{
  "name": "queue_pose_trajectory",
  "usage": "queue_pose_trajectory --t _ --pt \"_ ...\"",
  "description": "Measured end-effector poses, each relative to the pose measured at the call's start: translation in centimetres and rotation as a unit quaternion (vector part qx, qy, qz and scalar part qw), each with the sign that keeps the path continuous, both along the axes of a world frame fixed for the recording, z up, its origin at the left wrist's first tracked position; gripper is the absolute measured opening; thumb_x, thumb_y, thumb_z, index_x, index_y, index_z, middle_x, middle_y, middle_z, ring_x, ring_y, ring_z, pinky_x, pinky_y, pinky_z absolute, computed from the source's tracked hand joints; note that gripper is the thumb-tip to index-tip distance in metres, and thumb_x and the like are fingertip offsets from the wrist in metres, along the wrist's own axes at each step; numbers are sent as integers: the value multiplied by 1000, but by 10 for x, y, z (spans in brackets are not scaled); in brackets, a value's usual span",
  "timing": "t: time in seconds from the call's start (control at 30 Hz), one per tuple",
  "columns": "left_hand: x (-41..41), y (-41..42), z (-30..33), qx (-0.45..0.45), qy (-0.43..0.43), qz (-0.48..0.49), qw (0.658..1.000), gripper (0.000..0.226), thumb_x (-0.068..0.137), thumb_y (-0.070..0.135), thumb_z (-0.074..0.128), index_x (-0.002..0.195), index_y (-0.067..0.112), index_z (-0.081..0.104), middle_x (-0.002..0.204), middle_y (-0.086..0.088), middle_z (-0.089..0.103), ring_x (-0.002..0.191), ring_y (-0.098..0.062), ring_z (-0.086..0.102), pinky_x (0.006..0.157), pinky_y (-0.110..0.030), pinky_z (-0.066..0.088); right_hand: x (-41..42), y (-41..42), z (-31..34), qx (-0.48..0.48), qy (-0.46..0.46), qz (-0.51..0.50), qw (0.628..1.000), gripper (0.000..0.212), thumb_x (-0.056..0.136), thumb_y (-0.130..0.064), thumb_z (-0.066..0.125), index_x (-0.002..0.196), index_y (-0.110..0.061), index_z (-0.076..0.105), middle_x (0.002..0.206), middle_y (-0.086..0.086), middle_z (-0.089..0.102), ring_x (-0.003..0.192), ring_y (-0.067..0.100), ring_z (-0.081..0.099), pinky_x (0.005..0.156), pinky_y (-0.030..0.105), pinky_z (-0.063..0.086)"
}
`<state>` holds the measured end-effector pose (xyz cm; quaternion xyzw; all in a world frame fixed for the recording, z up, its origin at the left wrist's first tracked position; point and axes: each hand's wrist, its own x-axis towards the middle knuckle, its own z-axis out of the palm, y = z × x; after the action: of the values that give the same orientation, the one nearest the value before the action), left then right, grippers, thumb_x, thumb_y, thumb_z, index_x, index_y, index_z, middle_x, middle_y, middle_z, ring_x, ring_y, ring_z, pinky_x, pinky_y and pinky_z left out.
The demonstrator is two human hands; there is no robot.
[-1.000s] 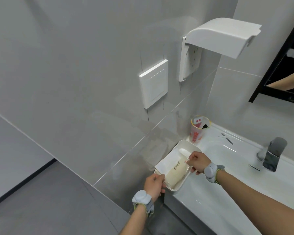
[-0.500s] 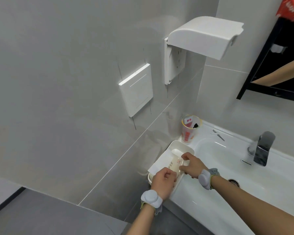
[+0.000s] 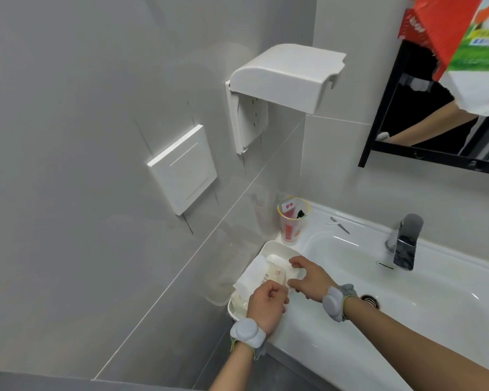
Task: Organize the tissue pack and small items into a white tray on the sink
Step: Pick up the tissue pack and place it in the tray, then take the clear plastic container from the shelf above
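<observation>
While both hands grip the tissue pack (label blurred), they hide the white tray's contents.

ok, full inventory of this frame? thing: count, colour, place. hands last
rectangular plastic tray: 1, white, sink's left ledge by the wall
tissue pack: 1, cream with print, in the tray
flat white sheet: 1, under the pack
clear printed cup: 1, red lettering, behind the tray
thin metal tool: 1, grey, back ledge
chrome faucet: 1, right of basin
ceramic sink: 1, white
wall switch plate: 1, white
socket with raised cover: 1, white
black-framed mirror: 1, upper right
red and green carton: 1, top right
left hand: curled at the tray's near end
right hand: over the pack, grip unclear
</observation>
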<state>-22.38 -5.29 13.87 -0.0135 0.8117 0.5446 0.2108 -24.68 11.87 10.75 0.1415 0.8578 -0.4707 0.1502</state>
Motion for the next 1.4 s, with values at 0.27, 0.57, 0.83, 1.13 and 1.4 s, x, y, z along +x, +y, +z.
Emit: queue_pose_trajectory --t 0.27,0.57,0.83,1.13,1.4 --pt "-2 23 8 21 -3 -15 1000 15 90 21 58 84 10 67 74 1 70 56 -9 59 67 -28 52 13 28 2 -8 31 -34 999 54 79 -32 69 128 -32 48 128 -6 54 88 17 65 69 24 46" --pt "-6 57 25 46 -3 -49 998 14 89 15 57 79 15 67 70 1 68 53 -10 58 61 -22 49 43 78 31 -62 56 -125 989 41 83 -23 69 120 -31 52 120 -3 55 66 16 68 52 24 51" --pt "-18 99 49 66 19 -89 994 15 89 12 59 77 16 66 71 -2 69 55 -13 58 49 -13 41 70 134 81 -111 113 -195 968 27 86 -18 68 109 -26 59 105 1 65 69 20 70 56 31 51" --pt "-24 158 100 112 66 -144 981 14 90 10 59 79 14 66 73 -3 70 57 -12 60 52 -15 43 102 207 167 -109 211 -278 931 19 89 -6 64 108 -6 64 90 15 70 66 20 68 56 30 51" --pt "-28 214 169 158 119 -195 961 15 91 9 57 79 14 65 72 -4 69 59 -16 59 53 -15 43 136 279 275 -50 348 -339 873 12 90 -8 64 102 -7 66 89 15 73 74 22 68 57 29 53"
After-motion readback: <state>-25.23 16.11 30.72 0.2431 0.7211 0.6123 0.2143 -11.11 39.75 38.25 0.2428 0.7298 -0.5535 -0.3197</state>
